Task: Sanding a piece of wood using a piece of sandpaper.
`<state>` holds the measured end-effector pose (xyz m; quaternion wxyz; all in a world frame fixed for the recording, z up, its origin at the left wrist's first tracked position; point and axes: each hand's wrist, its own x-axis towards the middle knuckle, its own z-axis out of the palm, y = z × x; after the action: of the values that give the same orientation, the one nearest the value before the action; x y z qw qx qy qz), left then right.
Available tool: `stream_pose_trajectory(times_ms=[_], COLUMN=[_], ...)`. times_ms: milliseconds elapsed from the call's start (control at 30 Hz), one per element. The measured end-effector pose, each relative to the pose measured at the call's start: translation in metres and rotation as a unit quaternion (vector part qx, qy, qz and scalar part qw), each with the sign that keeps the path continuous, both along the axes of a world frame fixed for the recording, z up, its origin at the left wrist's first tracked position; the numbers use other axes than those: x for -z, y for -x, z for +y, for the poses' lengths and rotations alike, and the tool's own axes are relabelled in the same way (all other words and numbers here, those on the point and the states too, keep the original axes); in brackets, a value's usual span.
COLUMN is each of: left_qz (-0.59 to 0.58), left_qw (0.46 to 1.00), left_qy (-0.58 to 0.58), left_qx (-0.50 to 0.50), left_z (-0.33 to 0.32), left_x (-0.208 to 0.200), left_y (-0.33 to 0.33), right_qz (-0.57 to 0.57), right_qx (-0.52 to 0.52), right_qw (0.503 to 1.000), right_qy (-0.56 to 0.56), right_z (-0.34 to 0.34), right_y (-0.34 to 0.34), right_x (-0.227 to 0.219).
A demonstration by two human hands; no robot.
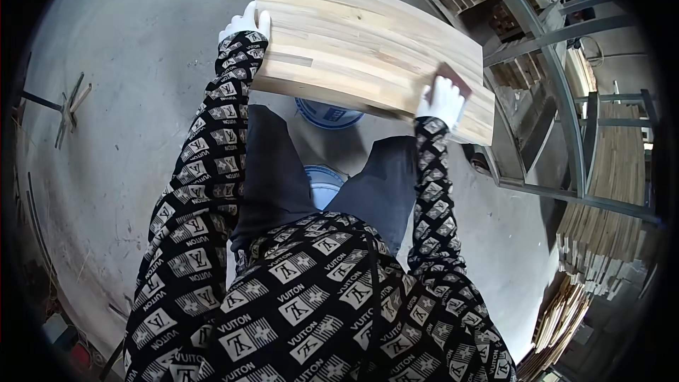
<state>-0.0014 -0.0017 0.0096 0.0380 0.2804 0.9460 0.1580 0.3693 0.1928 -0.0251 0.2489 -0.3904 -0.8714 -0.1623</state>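
A pale, striped laminated wooden board point(353, 28) lies tilted in front of me, with what looks like a second board edge showing under its right end. My left hand point(245, 25), in a white glove, grips the board's left end, fingers along the edge and thumb on top. Near the right end, my right hand point(443, 101), also white-gloved, presses a dark reddish-brown sanding pad point(453, 79) against the wood. The pad is partly hidden by the fingers and slightly blurred.
Beneath the board stands a blue bucket point(329, 114); another blue-rimmed bucket point(324, 182) is between my legs. A grey metal frame point(576, 120) rises at the right, beside stacked wooden strips point(612, 170). A thin crossed stand point(68, 110) is on the floor at left.
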Motion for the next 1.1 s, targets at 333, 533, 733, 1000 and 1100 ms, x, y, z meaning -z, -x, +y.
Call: stream_pose_trajectory(times_ms=[333,533,733,1000,1100], left_qz=[0.078,0.055,0.066,0.071,0.061], left_qw=[0.995,0.998,0.997,0.996,0.997], left_qy=[-0.066,-0.037,-0.043,-0.056,-0.052], left_qx=[0.004,0.007,0.013,0.011,0.019], left_z=[0.0,-0.008,-0.001,-0.007,0.001], left_x=[0.022,0.019,0.015,0.005,0.009], left_y=[-0.006,-0.002,-0.001,-0.01,-0.014], right_qz=[0.061,0.073,0.061,0.085,0.079], right_qx=[-0.283,-0.114,0.054,-0.198,-0.281], right_qw=[0.95,0.989,0.996,0.97,0.95], right_qy=[0.114,0.058,0.031,0.113,0.114], right_z=[-0.09,-0.006,0.022,-0.101,-0.09], right_y=[0.085,-0.024,-0.034,0.109,0.098], right_x=[-0.018,0.012,0.014,-0.009,-0.001])
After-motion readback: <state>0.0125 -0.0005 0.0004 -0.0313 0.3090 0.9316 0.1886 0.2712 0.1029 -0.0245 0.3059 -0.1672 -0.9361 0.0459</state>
